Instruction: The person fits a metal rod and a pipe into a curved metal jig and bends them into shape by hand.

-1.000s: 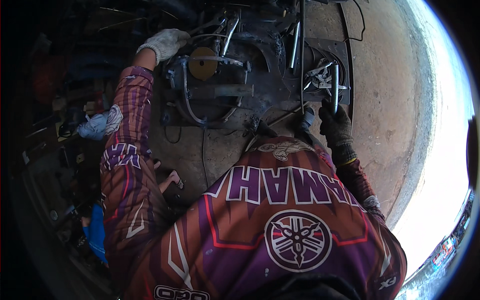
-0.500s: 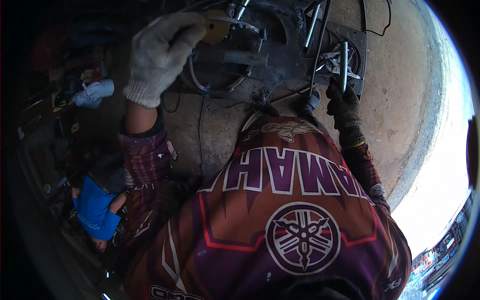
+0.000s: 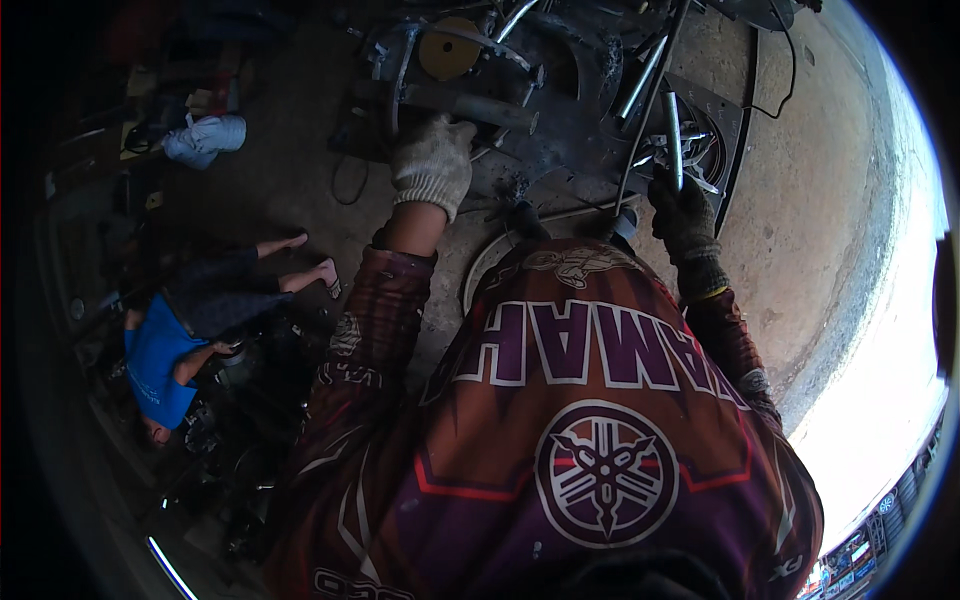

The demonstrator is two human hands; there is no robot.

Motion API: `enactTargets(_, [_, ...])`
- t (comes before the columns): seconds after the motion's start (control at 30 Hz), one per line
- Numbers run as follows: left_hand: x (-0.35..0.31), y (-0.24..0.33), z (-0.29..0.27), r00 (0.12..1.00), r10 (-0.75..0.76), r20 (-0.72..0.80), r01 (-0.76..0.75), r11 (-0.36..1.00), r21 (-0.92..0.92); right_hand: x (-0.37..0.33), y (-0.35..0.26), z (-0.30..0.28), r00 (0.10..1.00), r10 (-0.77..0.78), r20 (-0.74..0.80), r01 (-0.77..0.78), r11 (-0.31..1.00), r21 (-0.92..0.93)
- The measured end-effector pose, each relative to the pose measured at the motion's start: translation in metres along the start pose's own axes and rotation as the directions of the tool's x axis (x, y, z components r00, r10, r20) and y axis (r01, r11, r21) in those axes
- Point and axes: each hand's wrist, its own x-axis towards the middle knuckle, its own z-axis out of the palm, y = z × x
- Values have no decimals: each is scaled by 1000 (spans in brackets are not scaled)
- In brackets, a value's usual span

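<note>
My left hand, in a pale knitted glove, is closed at the near left edge of a thin metal ring on the dark worktable; the fingertips are partly hidden. Just beyond the hand, a flat metal bar crosses the ring. A tan round disc lies by the ring's far side. In a darker, dirty glove, my right hand grips the lower end of a shiny metal tube, which stands up from the fist beside the table's right part.
Clamps and coiled wire lie behind the tube. Dark rods and another shiny tube lean across the table. A cable hangs at the far right. To the left, a person in a blue shirt sits near a bundled grey cloth.
My left hand has come down and right, from beside the tan disc to the ring's near edge. The right hand keeps its grip on the tube, which has tilted slightly left.
</note>
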Motion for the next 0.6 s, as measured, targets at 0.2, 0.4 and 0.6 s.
enactTargets(0.2, [-12, -1, -14, 961, 262, -83, -259, 965, 42, -4, 6, -23, 1000, -11, 14, 9, 994, 105])
enactTargets(0.4, [-24, 58, -58, 812, 561, -161, -543, 827, 145, -27, -48, -42, 922, -131, 364, -6, 936, 351])
enactTargets(0.6, [48, 136, -56, 636, 762, -121, -740, 647, 184, -4, -81, -37, 895, -140, 424, 97, 988, 122])
